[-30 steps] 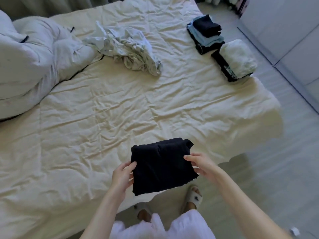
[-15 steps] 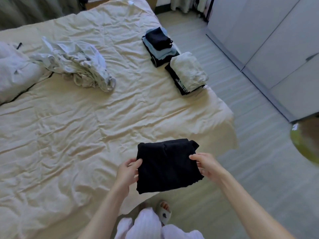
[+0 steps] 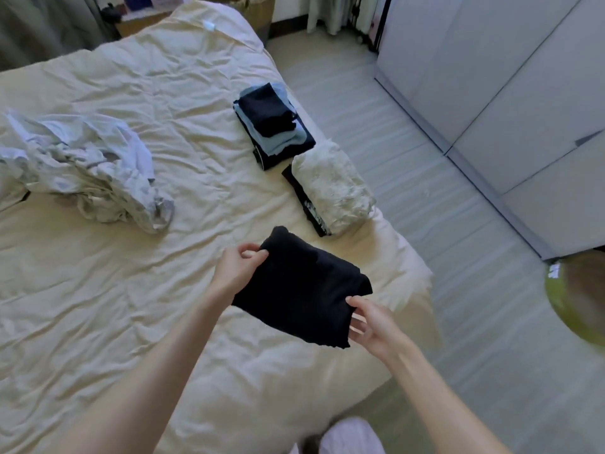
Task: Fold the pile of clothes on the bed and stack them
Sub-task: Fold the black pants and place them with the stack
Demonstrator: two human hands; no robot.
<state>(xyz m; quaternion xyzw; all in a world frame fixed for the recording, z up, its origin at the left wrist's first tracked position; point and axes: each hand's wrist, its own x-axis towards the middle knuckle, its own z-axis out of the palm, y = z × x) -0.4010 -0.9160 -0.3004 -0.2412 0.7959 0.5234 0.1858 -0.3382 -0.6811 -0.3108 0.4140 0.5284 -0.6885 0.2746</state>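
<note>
Your left hand (image 3: 237,268) and right hand (image 3: 373,324) pinch the folded black garment (image 3: 301,290) above the bed's (image 3: 98,290) right edge. Two folded stacks (image 3: 330,183) lie beyond; crumpled pale clothes (image 3: 85,165) lie left. Wardrobe doors (image 3: 507,77) stand right.

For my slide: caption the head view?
Both hands hold a folded black garment above the bed.

bed (image 3: 98,290): cream wrinkled cover
left side: loose pile of pale clothes (image 3: 85,172)
right edge, far: dark-and-blue folded stack (image 3: 273,126)
right edge, near: white-topped folded stack (image 3: 330,186), just beside the other
</note>
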